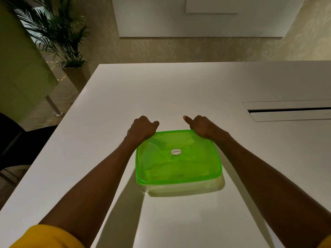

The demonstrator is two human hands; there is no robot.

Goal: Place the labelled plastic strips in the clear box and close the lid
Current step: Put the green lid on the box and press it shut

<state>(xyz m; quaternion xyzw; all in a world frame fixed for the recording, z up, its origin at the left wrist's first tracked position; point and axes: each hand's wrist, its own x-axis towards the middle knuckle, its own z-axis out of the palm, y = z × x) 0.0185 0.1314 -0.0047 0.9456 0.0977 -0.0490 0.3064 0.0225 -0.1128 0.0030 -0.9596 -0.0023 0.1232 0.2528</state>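
**Item 1. White table** [179,90]. It carries the box and, at 3 o'clock from it, a long cable slot [286,110]. No loose strips show anywhere on the top from my remote feed.

**Item 2. Clear box** [179,189]. It stands flat near the table's middle, at 12 o'clock from the wearer.

**Item 3. Green lid** [179,167]. It lies over the box and covers all 4 corners. The near edge looks seated. I cannot tell whether the far edge is snapped down.

**Item 4. Left hand** [142,128]. It is at the lid's 11 o'clock corner, with the heel on the lid and the fingers curled over the far rim.

**Item 5. Right hand** [202,127]. It is at the lid's 1 o'clock corner and grips the same way, with the thumb sticking out.

**Item 6. Labelled plastic strips** [177,171]. They show faintly through the lid with handwriting on them. I cannot count them.

**Item 7. Oval sticker** [176,151]. It sits at the lid's centre.

**Status.** I judge loading done and closing nearly done. What may be left is pressing the far corners home.
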